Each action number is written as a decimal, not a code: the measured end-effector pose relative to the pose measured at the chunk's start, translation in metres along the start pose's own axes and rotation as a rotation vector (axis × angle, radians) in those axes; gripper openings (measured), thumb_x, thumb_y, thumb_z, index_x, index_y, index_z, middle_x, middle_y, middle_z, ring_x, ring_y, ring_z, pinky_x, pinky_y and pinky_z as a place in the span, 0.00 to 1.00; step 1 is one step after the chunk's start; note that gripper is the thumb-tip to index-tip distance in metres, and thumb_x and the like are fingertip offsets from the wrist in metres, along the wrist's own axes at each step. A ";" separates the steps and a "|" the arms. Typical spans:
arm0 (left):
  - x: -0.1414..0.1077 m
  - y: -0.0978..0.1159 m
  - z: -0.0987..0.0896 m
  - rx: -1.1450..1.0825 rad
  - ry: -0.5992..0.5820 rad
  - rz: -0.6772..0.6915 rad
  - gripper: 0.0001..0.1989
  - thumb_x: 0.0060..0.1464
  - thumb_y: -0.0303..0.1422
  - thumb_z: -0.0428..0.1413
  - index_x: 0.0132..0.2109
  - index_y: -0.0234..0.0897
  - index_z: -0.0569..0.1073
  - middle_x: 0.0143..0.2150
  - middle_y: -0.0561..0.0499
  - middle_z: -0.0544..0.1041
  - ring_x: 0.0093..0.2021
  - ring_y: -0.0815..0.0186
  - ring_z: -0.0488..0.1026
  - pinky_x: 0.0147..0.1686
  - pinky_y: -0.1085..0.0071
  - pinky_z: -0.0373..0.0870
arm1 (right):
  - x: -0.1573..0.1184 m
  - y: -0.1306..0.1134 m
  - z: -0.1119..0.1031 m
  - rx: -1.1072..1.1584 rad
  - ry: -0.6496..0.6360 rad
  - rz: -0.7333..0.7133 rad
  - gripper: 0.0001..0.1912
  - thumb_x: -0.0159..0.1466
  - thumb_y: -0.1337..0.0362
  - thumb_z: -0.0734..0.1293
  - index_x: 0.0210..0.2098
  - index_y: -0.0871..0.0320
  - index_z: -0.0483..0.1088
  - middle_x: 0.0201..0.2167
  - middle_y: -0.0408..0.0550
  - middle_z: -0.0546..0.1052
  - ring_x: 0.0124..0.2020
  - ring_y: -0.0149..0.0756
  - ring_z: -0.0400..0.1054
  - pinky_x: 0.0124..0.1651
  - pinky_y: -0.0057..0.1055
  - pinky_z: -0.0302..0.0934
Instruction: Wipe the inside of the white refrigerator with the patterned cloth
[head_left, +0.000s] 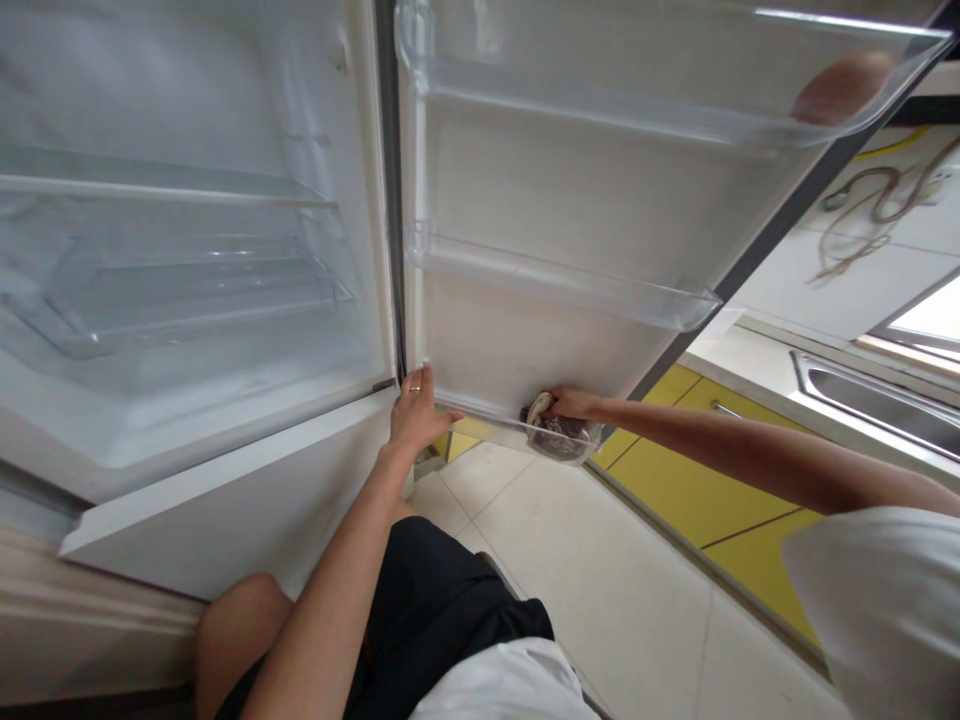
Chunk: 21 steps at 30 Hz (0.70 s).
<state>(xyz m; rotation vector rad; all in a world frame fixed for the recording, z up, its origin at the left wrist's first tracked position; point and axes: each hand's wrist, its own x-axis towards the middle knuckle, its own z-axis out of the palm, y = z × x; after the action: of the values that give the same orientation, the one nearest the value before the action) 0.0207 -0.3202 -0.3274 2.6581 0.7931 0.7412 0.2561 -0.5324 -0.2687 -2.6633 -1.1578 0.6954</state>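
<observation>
The fridge door (570, 200) stands wide open, with clear plastic shelves on its inner side. My left hand (415, 408) rests at the hinge end of the lowest door shelf (487, 428), fingers stretched upward and thumb spread along the rim. A ring shows on one finger. At the other end of that shelf, my right hand (574, 403) is closed on a crumpled dark brown and beige cloth (556, 432), which lies down inside the shelf. The right fingertips are partly hidden by the cloth.
On the left is the fridge compartment (225, 400) with a glass shelf (150, 183) and a clear drawer (210, 290). Yellow cabinets (667, 480), a counter and a steel sink (885, 400) stand to the right. A rounded reddish-brown shape (844, 90) shows through the upper door shelf.
</observation>
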 end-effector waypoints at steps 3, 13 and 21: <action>0.000 0.000 -0.001 0.000 -0.008 -0.004 0.51 0.56 0.50 0.61 0.74 0.27 0.48 0.72 0.29 0.61 0.75 0.47 0.51 0.68 0.53 0.62 | -0.009 0.001 0.000 0.018 0.098 -0.110 0.12 0.61 0.65 0.67 0.43 0.62 0.76 0.45 0.57 0.81 0.45 0.45 0.75 0.49 0.35 0.67; -0.003 -0.003 0.004 -0.029 0.017 -0.008 0.55 0.54 0.47 0.64 0.75 0.30 0.43 0.73 0.29 0.58 0.75 0.47 0.51 0.69 0.52 0.59 | -0.006 -0.022 0.019 0.385 0.380 -0.385 0.19 0.62 0.61 0.63 0.51 0.58 0.74 0.49 0.52 0.80 0.52 0.48 0.73 0.59 0.44 0.65; -0.003 -0.003 0.002 -0.051 -0.024 -0.026 0.55 0.55 0.47 0.63 0.75 0.26 0.43 0.74 0.27 0.56 0.76 0.49 0.49 0.70 0.55 0.58 | -0.002 -0.054 0.022 0.740 0.602 -0.433 0.25 0.60 0.45 0.65 0.48 0.56 0.73 0.49 0.51 0.80 0.52 0.47 0.73 0.58 0.44 0.66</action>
<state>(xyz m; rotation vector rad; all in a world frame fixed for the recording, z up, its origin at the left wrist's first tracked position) 0.0182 -0.3201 -0.3314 2.6014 0.7905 0.7125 0.2092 -0.4970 -0.2707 -1.7334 -0.9844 0.1567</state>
